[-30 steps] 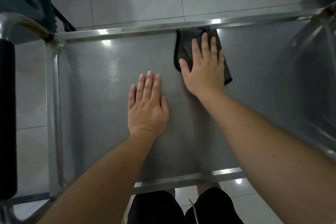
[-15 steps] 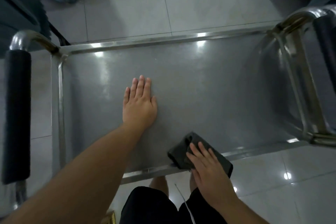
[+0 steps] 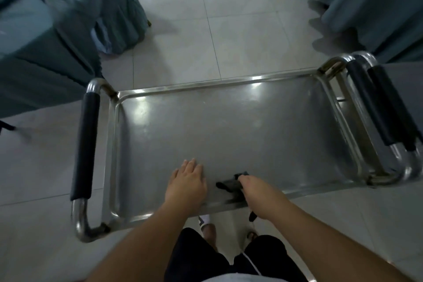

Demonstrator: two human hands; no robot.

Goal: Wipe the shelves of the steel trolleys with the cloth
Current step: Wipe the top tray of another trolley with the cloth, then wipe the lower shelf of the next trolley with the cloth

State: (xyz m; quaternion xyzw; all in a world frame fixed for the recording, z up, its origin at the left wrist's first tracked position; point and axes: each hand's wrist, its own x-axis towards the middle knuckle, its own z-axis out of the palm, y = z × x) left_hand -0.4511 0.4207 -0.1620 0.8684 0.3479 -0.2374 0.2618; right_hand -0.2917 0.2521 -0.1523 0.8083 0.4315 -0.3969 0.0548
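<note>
No readable txt, labels or nos. anywhere — none.

1. Cloth (image 3: 230, 184): mostly hidden under right hand (image 3: 257, 192); shape unclear.
2. Second trolley (image 3: 389, 107): cut off at right edge.
3. Draped furniture (image 3: 45, 36): motion-blurred, cropped at left.

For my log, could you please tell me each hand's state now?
Left hand: open, flat on the shelf.
Right hand: gripping the cloth.
</note>
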